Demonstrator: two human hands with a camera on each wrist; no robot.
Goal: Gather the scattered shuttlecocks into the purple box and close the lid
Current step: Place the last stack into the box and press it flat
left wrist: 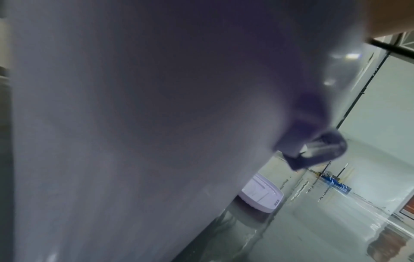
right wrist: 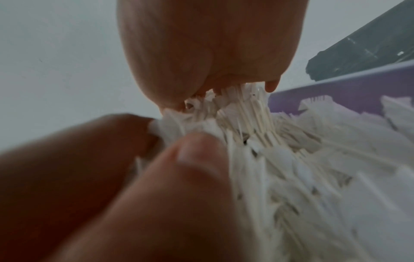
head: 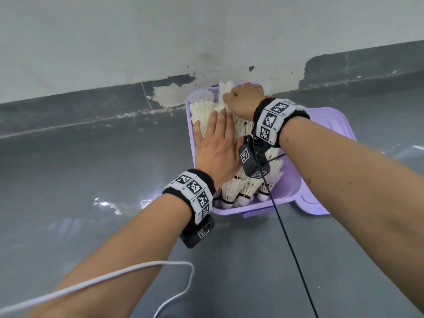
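The purple box (head: 286,193) stands on the grey floor against the wall, packed with several white feather shuttlecocks (head: 231,189). My left hand (head: 213,138) lies flat on the pile, fingers straight, pressing the feathers down. At the box's far end my right hand (head: 238,97) curls its fingers round a shuttlecock's feathers (head: 226,87). The right wrist view shows thumb and fingers of the right hand (right wrist: 201,113) pinching those feathers (right wrist: 246,109), with the box wall (right wrist: 336,95) behind. The purple lid (head: 325,125) lies off the box, beside it on the right. The blurred box side (left wrist: 134,124) fills the left wrist view, the lid (left wrist: 262,193) beyond.
A grey-and-white wall with peeled paint (head: 169,95) runs right behind the box. A white cable (head: 137,267) loops on the floor near my left arm. A black cable (head: 286,237) hangs from my right wrist across the box's near edge.
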